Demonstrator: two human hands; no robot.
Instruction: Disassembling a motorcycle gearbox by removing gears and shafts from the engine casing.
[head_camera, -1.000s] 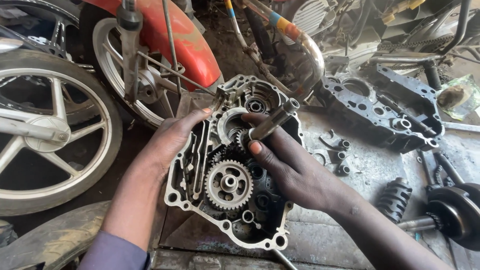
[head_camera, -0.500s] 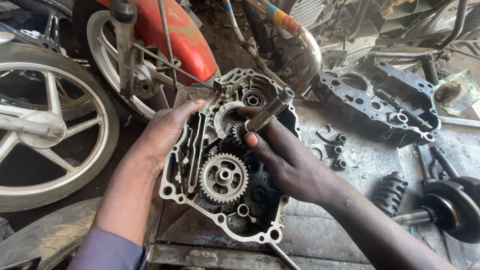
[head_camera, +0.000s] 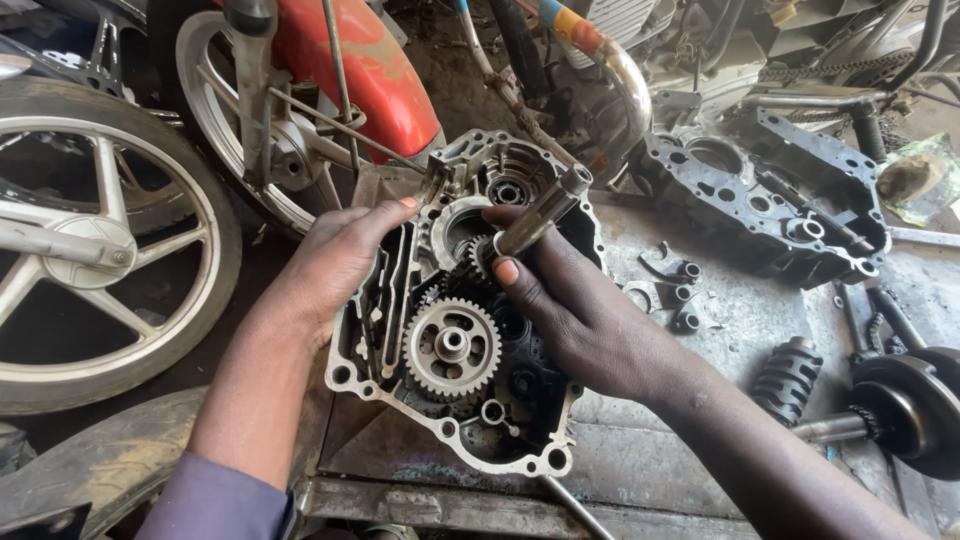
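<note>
Two bare hands worked at an open engine case half (head_camera: 450, 440) on a greasy metal bench (head_camera: 700, 470)

The right hand (head_camera: 590, 320) had its fingers closed around a steel gear shaft (head_camera: 540, 215), which stood tilted in the upper middle of the case, just above the large toothed gear (head_camera: 452, 348). The left hand (head_camera: 335, 265) gripped the case's left rim, fingers curled over its edge. A second dark case half (head_camera: 770, 200) lay well apart to the right, a spoked wheel (head_camera: 90, 250) to the left
</note>
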